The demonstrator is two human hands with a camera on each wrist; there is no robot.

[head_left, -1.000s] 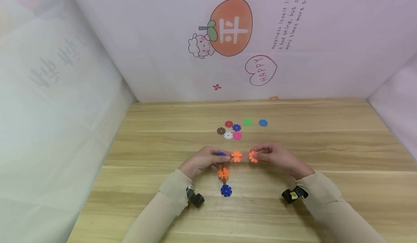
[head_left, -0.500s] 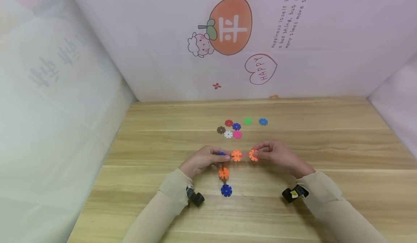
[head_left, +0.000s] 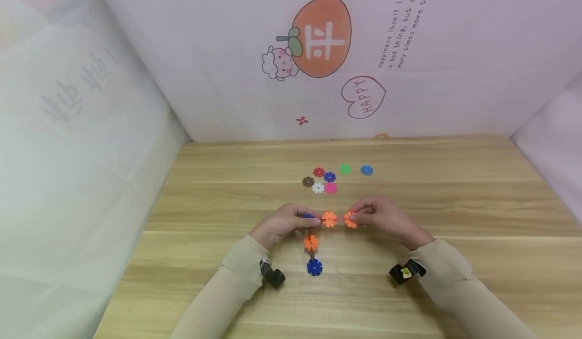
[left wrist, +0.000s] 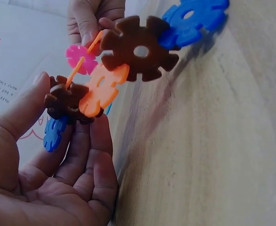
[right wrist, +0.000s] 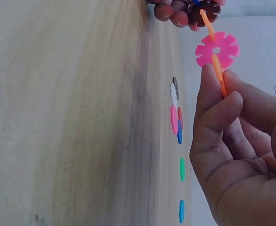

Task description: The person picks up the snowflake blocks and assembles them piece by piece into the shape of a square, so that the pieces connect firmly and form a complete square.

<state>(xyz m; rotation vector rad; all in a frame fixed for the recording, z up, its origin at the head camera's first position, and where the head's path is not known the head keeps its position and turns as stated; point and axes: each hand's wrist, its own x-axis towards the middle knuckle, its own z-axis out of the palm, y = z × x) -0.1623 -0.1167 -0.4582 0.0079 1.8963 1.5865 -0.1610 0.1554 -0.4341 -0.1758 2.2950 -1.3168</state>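
My left hand point(head_left: 281, 224) pinches a brown notched disc point(left wrist: 58, 96) between thumb and fingers. Slotted into that disc are a small blue disc point(left wrist: 53, 135) and two orange discs. One orange disc point(head_left: 311, 243) leads through a second brown disc point(left wrist: 124, 40) to a blue disc point(head_left: 314, 267), forming a branch towards me. The other orange disc point(head_left: 329, 220) joins a pink disc point(right wrist: 230, 46) on the right. On the pink disc's far side sits another orange disc point(head_left: 348, 220), which my right hand point(head_left: 388, 220) pinches between thumb and fingers. The linked chain spans both hands.
Loose notched discs lie flat on the wooden table point(head_left: 227, 177) beyond the hands: brown point(head_left: 308, 182), white point(head_left: 318, 188), pink point(head_left: 331, 188), red point(head_left: 319, 172), dark blue point(head_left: 329, 177), green point(head_left: 345, 170) and blue point(head_left: 367, 170). Printed cloth walls point(head_left: 227, 76) stand behind and at the sides.
My right hand has shifted slightly left with its orange disc, bringing it a little closer to the middle orange disc. My left hand stays almost still. The loose discs have not moved.
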